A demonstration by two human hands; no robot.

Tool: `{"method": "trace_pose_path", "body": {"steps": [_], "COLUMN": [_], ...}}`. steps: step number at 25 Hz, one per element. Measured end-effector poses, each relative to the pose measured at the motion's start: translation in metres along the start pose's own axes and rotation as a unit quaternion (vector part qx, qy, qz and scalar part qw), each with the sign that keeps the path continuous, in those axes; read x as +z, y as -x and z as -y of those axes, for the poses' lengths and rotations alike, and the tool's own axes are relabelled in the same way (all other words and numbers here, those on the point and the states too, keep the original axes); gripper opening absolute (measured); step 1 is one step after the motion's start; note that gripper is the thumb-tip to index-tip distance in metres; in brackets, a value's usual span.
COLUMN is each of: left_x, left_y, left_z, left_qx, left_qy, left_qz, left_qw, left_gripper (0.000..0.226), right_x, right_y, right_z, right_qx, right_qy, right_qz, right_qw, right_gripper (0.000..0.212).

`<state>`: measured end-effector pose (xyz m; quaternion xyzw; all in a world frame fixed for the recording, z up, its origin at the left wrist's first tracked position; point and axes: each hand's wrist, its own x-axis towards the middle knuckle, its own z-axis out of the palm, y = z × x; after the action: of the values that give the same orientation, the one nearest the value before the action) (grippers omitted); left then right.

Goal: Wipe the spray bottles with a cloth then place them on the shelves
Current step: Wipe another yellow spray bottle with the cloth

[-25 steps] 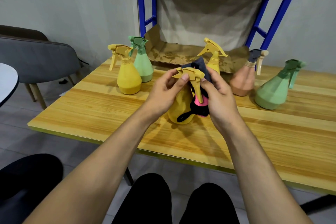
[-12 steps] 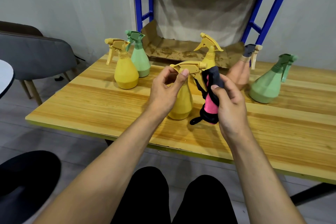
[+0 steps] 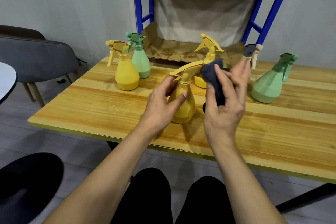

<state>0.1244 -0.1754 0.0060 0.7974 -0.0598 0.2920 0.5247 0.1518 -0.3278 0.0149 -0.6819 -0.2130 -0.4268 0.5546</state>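
Steadying the yellow spray bottle (image 3: 183, 107) upright near the middle of the surface (image 3: 91, 107), the left hand (image 3: 161, 107) curls round its body, likely so the head cannot twist away. The right hand (image 3: 224, 112) pinches the dark cloth (image 3: 212, 78), bunched into a pad, against the trigger head's rear. Other bottles (image 3: 127, 76) wait from 10 to 2 o'clock, and the shelves (image 3: 139, 5) stand at 12 o'clock.
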Motion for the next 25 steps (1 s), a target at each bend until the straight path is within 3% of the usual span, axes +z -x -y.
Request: {"method": "trace_pose_path", "body": {"steps": [4,7,12,19,23,25], "left_x": [-0.001,-0.005,-0.015,-0.025,-0.028,-0.029], "left_y": [0.004,0.005,0.001,-0.006,-0.007,-0.008], "left_z": [-0.001,0.000,0.001,0.009,0.010,0.009], "left_qx": [0.007,0.006,-0.017,-0.029,-0.014,-0.018], "left_qy": [0.017,0.031,0.027,-0.029,-0.046,-0.048], "left_qz": [0.007,0.027,0.069,0.092,0.099,0.099], "left_qw": [1.000,0.999,0.997,0.995,0.994,0.994], "left_gripper": [0.024,0.034,0.040,0.051,0.053,0.054], "right_x": [0.016,0.019,0.016,0.002,0.012,0.014], "right_y": [0.004,0.018,0.039,0.057,0.038,0.035], "right_z": [-0.001,-0.006,-0.008,-0.009,-0.002,-0.007], "right_qx": [-0.033,-0.064,0.041,0.192,0.150,0.169], "right_qy": [0.031,0.022,-0.054,-0.016,-0.063,-0.064], "right_qz": [0.064,0.124,0.167,0.182,0.204,0.211], "right_qw": [0.997,0.990,0.984,0.964,0.965,0.961], "right_gripper": [0.040,0.038,0.042,0.045,0.046,0.045]}}
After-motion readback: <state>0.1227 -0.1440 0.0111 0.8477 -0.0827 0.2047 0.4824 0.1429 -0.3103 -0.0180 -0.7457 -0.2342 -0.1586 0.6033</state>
